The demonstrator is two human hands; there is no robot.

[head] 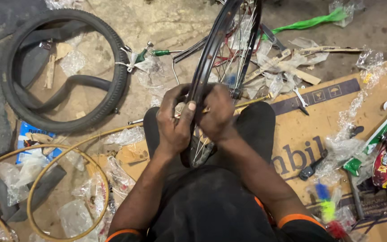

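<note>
The rim [222,49] is held upright on edge between the knees, its plane running near-to-far and leaning slightly right at the far end. Spokes are fitted; no tyre is seen on it. Its near arc passes between both hands at scene centre and drops toward the lap.

Left hand [175,121]: placed on the left side of the rim, fingers curled and closed on the rim edge, thumb laid across toward the right. Right hand [218,112]: placed on the right side, fingers wrapped and closed on the same section of rim, opp. the left hand. The two hands are touching, w/ the rim between them. Whether a small part is pinched at the thumbs cannot be told; a thin brass-coloured rod shows just right of the hands.

Key relation: the rim section being worked lies directly under the fingertips of both hands, its local axis running near-far. Neither hand is nearer; both are at equal reach.

Surroundings: tyre [63,67] w/ inner tube lies far left, well apart. Tan hoop [68,192] lies near left. Spanner [300,96] lies right of the rim on cardboard [350,134], among clear plastic wrap.
</note>
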